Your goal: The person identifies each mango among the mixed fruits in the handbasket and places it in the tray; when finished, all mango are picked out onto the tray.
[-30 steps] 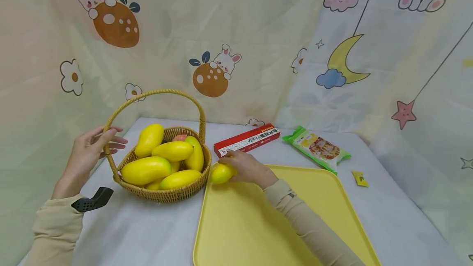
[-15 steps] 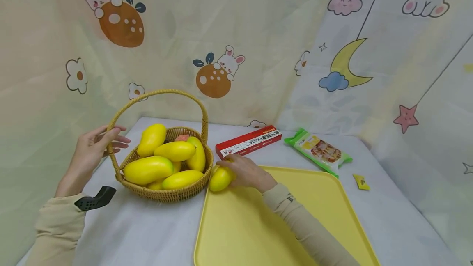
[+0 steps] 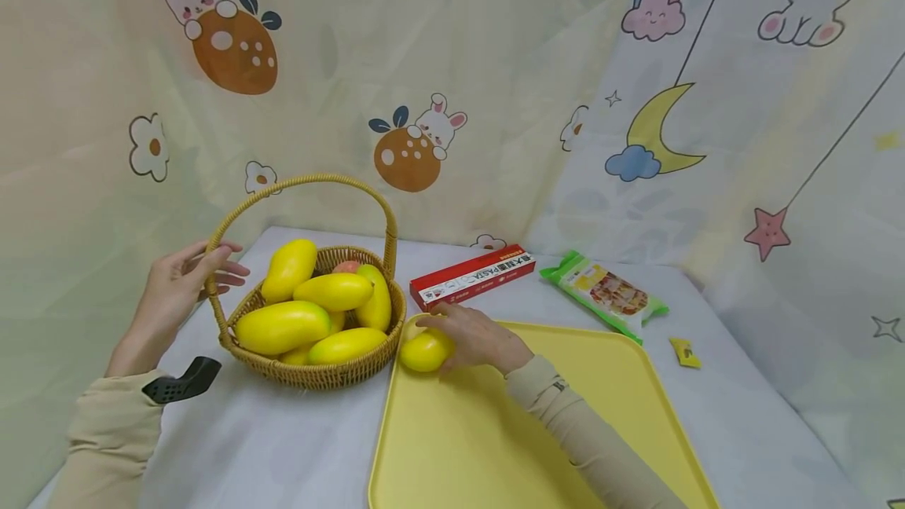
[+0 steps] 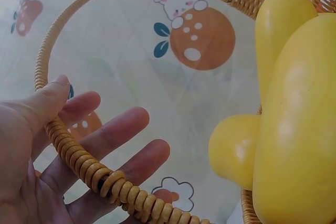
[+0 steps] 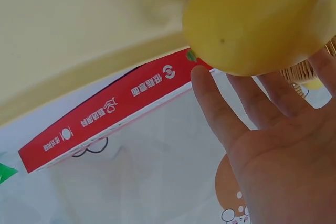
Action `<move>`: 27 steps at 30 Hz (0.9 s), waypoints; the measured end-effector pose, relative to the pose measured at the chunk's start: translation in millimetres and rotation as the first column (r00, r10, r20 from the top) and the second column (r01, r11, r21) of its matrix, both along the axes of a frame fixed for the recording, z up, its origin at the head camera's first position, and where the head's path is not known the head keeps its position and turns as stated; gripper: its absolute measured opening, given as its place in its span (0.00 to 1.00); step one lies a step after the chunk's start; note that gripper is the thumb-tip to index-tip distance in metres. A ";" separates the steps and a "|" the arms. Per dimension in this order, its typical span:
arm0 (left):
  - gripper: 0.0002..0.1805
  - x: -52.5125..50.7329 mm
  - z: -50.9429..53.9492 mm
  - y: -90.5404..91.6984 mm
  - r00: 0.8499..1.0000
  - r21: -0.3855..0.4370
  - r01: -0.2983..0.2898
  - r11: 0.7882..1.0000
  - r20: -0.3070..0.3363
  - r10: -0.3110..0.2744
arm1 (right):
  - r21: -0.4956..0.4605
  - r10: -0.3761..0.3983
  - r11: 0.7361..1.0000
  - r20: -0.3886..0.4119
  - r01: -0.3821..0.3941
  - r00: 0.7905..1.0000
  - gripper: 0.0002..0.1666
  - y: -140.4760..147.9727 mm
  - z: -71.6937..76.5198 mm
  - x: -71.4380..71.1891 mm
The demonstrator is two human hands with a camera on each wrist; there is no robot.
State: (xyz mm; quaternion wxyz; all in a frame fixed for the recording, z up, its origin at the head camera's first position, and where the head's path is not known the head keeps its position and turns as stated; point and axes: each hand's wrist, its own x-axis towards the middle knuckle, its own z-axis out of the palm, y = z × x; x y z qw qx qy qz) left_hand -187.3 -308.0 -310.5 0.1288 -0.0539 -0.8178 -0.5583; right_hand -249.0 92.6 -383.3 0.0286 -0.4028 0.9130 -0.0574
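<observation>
In the head view, my left hand [image 3: 172, 297] is at the left side of the basket handle [image 3: 304, 181]. The left wrist view shows the handle [image 4: 79, 156] passing between the thumb and the loosely spread fingers of my left hand [image 4: 68, 150]. My right hand [image 3: 484, 338] holds a yellow mango [image 3: 426, 350] between thumb and fingers, over the tray's back left corner, beside the basket. In the right wrist view, fingertips of the right hand [image 5: 278, 150] touch the underside of the mango [image 5: 257, 19]. Several mangoes [image 3: 283, 327] and a reddish fruit [image 3: 346, 266] lie in the wicker basket [image 3: 311, 375].
The yellow tray [image 3: 481, 430] lies right of the basket. Behind it are a red and white pasta box [image 3: 474, 277] and a green-edged food packet [image 3: 604, 293]; a small yellow sachet [image 3: 684, 353] lies further right. A printed cloth [image 3: 495, 100] hangs behind the table.
The mango in my right hand has turned and shifted slightly, staying near the tray's back left corner. My left hand has kept its place at the handle. The head view has shifted a little.
</observation>
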 end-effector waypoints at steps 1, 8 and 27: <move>0.14 0.1 0.0 -0.3 1.000 -0.001 -0.001 1.000 0.000 0.001 | -0.002 -0.003 1.000 0.011 0.003 1.000 0.46 -0.3 0.0 0.1; 0.14 1.3 -0.2 -1.1 1.000 0.000 -0.005 1.000 0.002 0.005 | 0.009 0.016 1.000 0.038 -0.016 0.999 0.46 -4.4 9.4 -0.6; 0.19 0.1 0.0 1.6 0.999 -0.003 -0.038 0.999 0.006 0.038 | -0.046 0.092 0.995 -0.013 -0.092 0.996 0.40 -68.4 79.1 -22.1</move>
